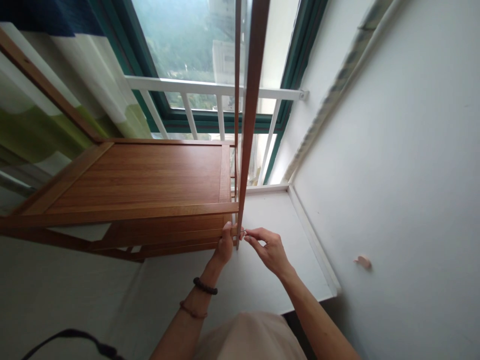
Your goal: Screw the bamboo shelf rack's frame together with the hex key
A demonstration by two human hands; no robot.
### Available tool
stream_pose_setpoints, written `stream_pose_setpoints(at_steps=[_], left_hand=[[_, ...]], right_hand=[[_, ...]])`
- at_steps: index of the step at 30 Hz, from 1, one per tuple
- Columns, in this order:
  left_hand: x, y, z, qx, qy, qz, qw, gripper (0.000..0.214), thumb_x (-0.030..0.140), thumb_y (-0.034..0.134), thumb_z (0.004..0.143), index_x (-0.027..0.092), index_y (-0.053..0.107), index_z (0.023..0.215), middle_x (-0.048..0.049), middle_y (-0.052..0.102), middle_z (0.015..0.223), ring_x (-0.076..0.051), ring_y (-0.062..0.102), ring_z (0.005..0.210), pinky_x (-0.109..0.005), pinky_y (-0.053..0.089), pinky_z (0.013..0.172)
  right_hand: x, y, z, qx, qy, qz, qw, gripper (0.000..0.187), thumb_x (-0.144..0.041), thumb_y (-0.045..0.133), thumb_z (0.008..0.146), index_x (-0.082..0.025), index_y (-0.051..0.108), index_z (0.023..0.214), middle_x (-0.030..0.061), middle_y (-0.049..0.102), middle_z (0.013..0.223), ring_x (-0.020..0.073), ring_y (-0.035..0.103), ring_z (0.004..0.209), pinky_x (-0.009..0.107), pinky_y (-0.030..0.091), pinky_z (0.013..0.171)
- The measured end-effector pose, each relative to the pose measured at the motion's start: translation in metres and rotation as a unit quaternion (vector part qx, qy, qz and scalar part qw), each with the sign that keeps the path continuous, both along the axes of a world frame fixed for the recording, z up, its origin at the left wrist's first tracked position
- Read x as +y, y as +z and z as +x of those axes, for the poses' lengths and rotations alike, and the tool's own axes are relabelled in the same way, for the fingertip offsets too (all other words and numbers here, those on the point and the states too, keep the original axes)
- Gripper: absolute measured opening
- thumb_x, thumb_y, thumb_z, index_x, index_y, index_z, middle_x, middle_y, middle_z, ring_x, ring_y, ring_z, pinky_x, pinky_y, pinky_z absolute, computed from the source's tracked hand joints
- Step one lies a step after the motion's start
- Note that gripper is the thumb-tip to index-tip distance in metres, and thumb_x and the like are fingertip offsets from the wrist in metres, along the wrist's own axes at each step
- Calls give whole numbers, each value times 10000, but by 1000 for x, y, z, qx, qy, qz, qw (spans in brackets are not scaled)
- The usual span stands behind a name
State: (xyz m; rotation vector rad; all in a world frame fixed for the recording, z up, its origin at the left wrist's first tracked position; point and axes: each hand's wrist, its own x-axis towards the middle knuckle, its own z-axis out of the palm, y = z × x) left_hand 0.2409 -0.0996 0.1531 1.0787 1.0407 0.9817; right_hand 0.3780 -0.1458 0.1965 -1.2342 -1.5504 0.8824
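A brown wooden shelf rack (pixel 168 175) with several panelled tiers stands in front of me. Its tall upright (pixel 250 100) rises on the right side. My left hand (pixel 225 244) is closed around the end of a lower shelf rail, close to the upright, with its thumb on the near side and its fingers partly hidden behind the wood. On the other side of the upright, my right hand (pixel 268 247) pinches a small thin metal piece (pixel 243 231) between thumb and fingertips, against the post. Whether it is a screw or a key cannot be made out.
Behind the rack is a green-framed window with a white railing (pixel 210 89). A striped curtain (pixel 78 65) hangs at the left. To the right is a white wall (pixel 405 165) with a small pink hook (pixel 363 261). A black strap (pixel 71 334) shows at the lower left.
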Motion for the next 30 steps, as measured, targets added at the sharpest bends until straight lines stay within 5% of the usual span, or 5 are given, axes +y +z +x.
stream_pose_setpoints(at_steps=[10,15,19,30], left_hand=[[3,-6,2,-7,22,-16,1000,472,481,195,821,183,491,607,-9,512,559,-158,482,569,-291,411,614],[3,-11,0,-25,2,-1,1000,484,470,204,834,176,520,616,-22,566,599,-171,526,623,-297,421,656],[3,-14,-1,-2,33,-25,999,457,464,232,828,179,547,661,-28,602,644,-190,550,703,-297,426,690],[0,3,1,-19,-6,-22,1000,479,474,181,823,182,488,600,-2,494,551,-145,464,530,-273,403,557]], right_hand=[[51,6,1,54,69,-146,985,336,-459,545,749,-160,537,596,-21,550,454,98,534,392,197,429,374],[65,-18,0,214,114,-269,932,386,-433,652,660,-155,498,881,-44,572,482,116,561,407,174,366,328],[54,-34,-1,281,97,-294,909,357,-455,614,693,-133,499,797,15,613,584,116,595,506,163,354,353],[7,-31,0,131,59,-213,967,210,-366,554,762,-171,512,826,15,561,797,111,584,670,219,469,508]])
